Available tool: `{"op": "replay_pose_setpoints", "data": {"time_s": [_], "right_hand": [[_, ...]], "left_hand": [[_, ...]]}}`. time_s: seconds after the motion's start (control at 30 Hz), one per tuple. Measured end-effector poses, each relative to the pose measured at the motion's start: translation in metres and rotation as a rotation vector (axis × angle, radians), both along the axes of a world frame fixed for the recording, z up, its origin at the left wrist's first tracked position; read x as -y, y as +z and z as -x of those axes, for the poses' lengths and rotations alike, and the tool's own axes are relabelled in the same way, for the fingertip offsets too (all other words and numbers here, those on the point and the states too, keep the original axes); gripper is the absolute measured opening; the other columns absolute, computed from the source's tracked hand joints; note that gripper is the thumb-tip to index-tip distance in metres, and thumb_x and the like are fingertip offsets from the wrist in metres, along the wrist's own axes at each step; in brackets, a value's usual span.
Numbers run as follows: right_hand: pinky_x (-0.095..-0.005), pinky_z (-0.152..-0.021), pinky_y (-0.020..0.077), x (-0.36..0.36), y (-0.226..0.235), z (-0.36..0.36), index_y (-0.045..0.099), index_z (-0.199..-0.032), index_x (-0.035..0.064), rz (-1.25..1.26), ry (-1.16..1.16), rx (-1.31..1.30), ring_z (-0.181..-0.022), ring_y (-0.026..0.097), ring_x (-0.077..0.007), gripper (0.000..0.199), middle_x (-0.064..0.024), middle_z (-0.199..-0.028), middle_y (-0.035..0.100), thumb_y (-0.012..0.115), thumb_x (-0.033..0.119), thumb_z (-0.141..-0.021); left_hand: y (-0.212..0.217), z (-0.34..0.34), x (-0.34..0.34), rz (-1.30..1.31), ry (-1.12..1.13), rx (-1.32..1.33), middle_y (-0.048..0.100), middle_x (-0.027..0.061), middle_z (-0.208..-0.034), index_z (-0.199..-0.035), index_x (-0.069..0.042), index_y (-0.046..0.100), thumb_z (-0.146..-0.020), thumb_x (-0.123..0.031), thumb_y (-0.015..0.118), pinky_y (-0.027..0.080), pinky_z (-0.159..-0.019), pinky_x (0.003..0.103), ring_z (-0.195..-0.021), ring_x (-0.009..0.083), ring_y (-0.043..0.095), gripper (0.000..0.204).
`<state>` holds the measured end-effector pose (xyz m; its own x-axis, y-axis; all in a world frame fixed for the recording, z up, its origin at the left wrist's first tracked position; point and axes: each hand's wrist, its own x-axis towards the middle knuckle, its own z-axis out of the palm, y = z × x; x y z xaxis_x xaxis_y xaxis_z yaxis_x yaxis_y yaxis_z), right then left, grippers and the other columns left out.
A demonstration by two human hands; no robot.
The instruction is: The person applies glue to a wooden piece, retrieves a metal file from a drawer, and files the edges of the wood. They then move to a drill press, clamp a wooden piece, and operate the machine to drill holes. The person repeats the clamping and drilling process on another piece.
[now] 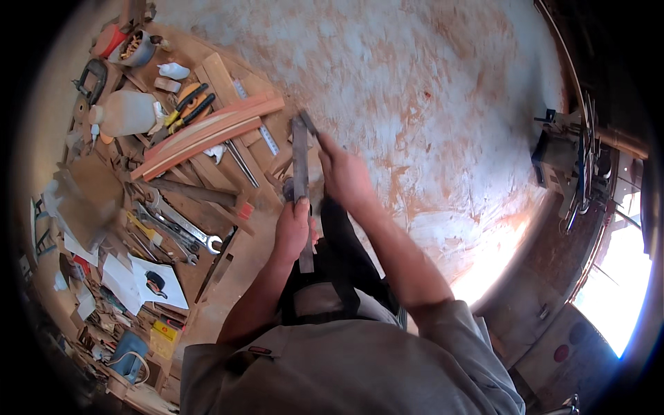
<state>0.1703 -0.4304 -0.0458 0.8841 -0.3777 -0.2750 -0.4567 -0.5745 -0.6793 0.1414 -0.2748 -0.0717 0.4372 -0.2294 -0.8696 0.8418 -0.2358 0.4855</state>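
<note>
My left hand (293, 228) grips a long, narrow dark strip of wood (301, 155) near its lower end, holding it upright and pointing away from me. My right hand (344, 176) is blurred beside the strip's upper part, closed around a small dark tool (308, 123) that touches the strip near its top. Both hands are over the dusty floor, just right of the workbench edge. What kind of tool the right hand holds cannot be made out.
A cluttered wooden workbench (242, 249) fills the left: curved reddish wood strips (207, 131), pliers (188, 107), spanners (180, 225), a white plastic jug (128, 112), a clamp (93, 79), papers. A dusty concrete floor (429, 90) spreads right, with a machine (567, 162) at the far right.
</note>
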Motion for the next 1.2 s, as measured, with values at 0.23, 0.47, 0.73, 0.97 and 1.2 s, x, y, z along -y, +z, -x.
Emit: {"op": "replay_pose_setpoints", "data": {"time_s": [0.23,0.47,0.73,0.97,1.2], "right_hand": [[-0.0486,-0.078,0.0493,0.009,0.01,-0.021,0.051,-0.13,0.0122,-0.09,0.002,-0.156,-0.09,0.059,-0.046,0.039,-0.0288,-0.098,0.061,0.049,0.022,-0.093],[-0.0529,-0.069,0.0485,0.005,-0.005,-0.008,0.052,-0.127,0.0164,0.013,0.012,-0.114,-0.08,0.061,-0.0439,0.036,-0.0251,-0.084,0.064,0.049,0.025,-0.093],[-0.0537,-0.069,0.0483,-0.001,-0.015,0.014,0.052,-0.127,0.0174,0.031,0.0,-0.002,-0.078,0.06,-0.0456,0.036,-0.026,-0.081,0.062,0.049,0.027,-0.093],[-0.0528,-0.066,0.0488,-0.004,-0.022,0.022,0.052,-0.127,0.0159,0.032,0.056,0.132,-0.075,0.06,-0.0458,0.035,-0.0258,-0.077,0.062,0.047,0.023,-0.093],[-0.0528,-0.068,0.0489,0.002,-0.009,0.004,0.052,-0.127,0.0143,-0.001,0.058,0.024,-0.077,0.061,-0.0448,0.035,-0.0261,-0.082,0.063,0.048,0.025,-0.093]], "left_hand": [[-0.005,0.001,-0.003,0.038,0.005,-0.002,0.051,0.0066,-0.066,-0.096,-0.005,0.046,-0.097,-0.042,0.042,0.046,-0.039,0.029,-0.041,0.0154,0.051,0.038],[-0.004,0.006,-0.001,-0.022,-0.018,0.006,0.051,0.0065,-0.064,-0.095,-0.004,0.047,-0.097,-0.04,0.042,0.046,-0.039,0.03,-0.041,0.0155,0.051,0.036],[-0.013,0.003,-0.007,-0.022,-0.063,0.046,0.051,0.0061,-0.064,-0.091,-0.004,0.046,-0.097,-0.039,0.041,0.046,-0.038,0.029,-0.042,0.015,0.052,0.037],[-0.005,-0.006,-0.002,-0.005,-0.038,0.023,0.053,0.0062,-0.066,-0.094,-0.004,0.048,-0.097,-0.041,0.042,0.047,-0.04,0.029,-0.043,0.0143,0.052,0.037],[-0.004,-0.003,-0.006,0.002,-0.062,0.036,0.053,0.006,-0.066,-0.095,-0.005,0.048,-0.096,-0.042,0.043,0.047,-0.041,0.029,-0.043,0.0143,0.053,0.038]]}}
